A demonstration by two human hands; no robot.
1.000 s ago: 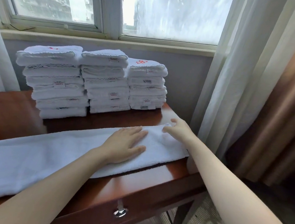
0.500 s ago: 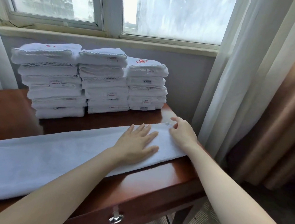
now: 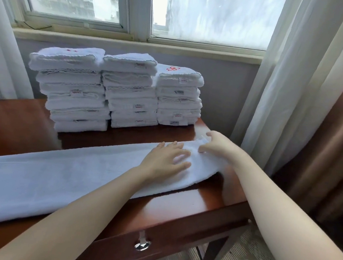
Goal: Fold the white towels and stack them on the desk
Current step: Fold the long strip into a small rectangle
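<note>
Glossy red-brown wooden tabletop (image 3: 181,208) carries a long white terry towel (image 3: 60,174), a folded strip lying left to right on the near side. Three stacks of folded white towels (image 3: 128,91) stand far behind. Left hand (image 3: 164,161) presses flat, grip wide, near its right end; right hand (image 3: 218,147) pinches that end.

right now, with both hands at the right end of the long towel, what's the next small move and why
Probably lift the end with the right hand and carry it leftward over the left hand. The right hand seems to pinch the right end of the long towel, which lies stretched along the desk; the left lies flat on it as an anchor.
</note>
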